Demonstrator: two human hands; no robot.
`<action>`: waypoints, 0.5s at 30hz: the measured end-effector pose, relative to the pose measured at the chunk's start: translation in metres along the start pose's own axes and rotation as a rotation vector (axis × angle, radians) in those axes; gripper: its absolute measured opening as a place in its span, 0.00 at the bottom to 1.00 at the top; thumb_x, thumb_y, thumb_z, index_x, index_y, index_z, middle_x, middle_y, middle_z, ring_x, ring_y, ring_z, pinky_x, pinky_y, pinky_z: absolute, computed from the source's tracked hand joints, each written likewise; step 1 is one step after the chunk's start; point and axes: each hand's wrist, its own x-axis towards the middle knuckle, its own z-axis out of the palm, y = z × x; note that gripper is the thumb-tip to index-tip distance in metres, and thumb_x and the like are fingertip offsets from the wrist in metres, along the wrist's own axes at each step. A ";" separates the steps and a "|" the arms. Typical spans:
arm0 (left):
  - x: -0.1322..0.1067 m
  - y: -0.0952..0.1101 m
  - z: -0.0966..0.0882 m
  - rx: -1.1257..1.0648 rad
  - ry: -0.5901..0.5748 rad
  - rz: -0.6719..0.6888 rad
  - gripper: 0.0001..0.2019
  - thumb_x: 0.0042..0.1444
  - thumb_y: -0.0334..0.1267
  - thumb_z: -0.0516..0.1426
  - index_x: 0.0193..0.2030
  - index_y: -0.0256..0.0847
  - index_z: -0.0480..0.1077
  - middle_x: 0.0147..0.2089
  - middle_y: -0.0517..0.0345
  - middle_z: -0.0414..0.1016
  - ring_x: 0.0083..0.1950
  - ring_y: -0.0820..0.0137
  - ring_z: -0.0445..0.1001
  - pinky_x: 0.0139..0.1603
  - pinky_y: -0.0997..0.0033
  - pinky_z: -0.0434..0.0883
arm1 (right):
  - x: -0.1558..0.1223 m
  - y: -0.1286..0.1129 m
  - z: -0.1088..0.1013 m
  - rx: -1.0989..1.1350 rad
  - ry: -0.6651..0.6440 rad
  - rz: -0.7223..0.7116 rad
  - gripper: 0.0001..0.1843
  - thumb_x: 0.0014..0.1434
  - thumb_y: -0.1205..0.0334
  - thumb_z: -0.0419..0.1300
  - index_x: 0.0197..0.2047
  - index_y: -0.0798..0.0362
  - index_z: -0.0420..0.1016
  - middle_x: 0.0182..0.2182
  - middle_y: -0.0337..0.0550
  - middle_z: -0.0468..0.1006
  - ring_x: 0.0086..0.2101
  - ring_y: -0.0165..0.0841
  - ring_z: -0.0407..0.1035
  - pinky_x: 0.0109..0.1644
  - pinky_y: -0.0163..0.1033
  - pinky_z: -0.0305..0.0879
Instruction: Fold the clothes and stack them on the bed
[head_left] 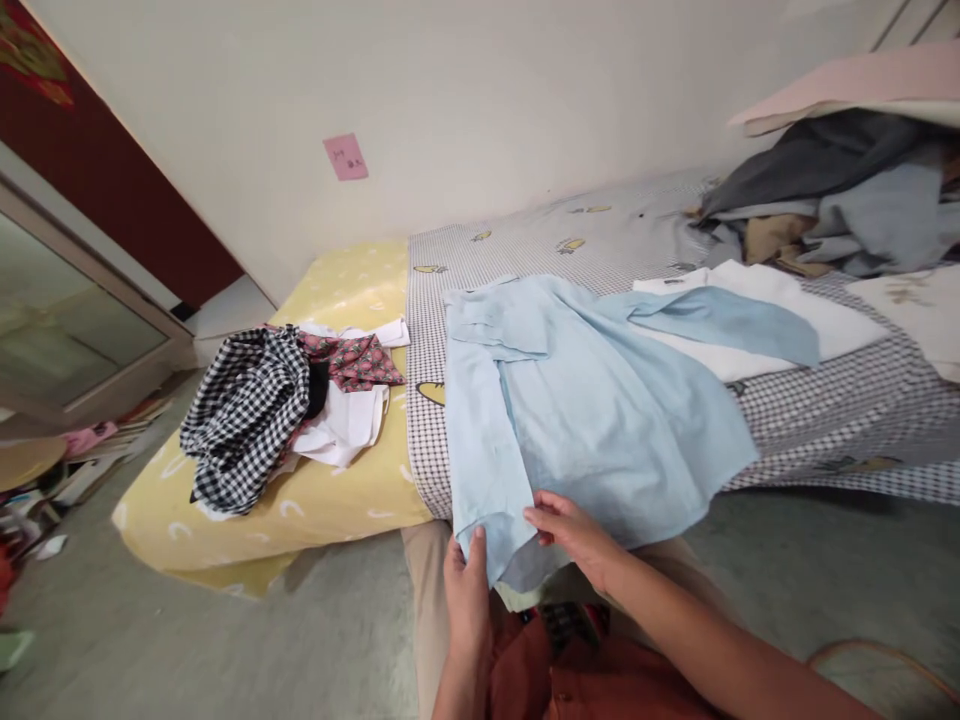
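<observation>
A light blue long-sleeved shirt [592,400] lies spread on the checked bedsheet [825,400], collar to the far left and one sleeve stretched out to the right. Its lower hem hangs over the bed's near edge. My left hand [466,585] grips the end of the near sleeve at that edge, fingers closed round the cloth. Beside it, my right hand [574,535] pinches the shirt's hem.
A heap of clothes [247,410], black-and-white check, red floral and white, lies on the yellow pillow [330,500] to the left. Folded white cloth [757,310] lies under the far sleeve. Grey and tan garments [832,200] pile at the far right. Books litter the floor at left.
</observation>
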 end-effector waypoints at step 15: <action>-0.015 -0.001 -0.006 -0.090 -0.003 -0.076 0.20 0.61 0.59 0.54 0.41 0.44 0.70 0.38 0.55 0.82 0.39 0.63 0.79 0.40 0.64 0.77 | -0.002 0.021 -0.026 0.059 0.092 0.108 0.19 0.44 0.48 0.69 0.35 0.51 0.76 0.30 0.36 0.77 0.30 0.30 0.72 0.33 0.34 0.61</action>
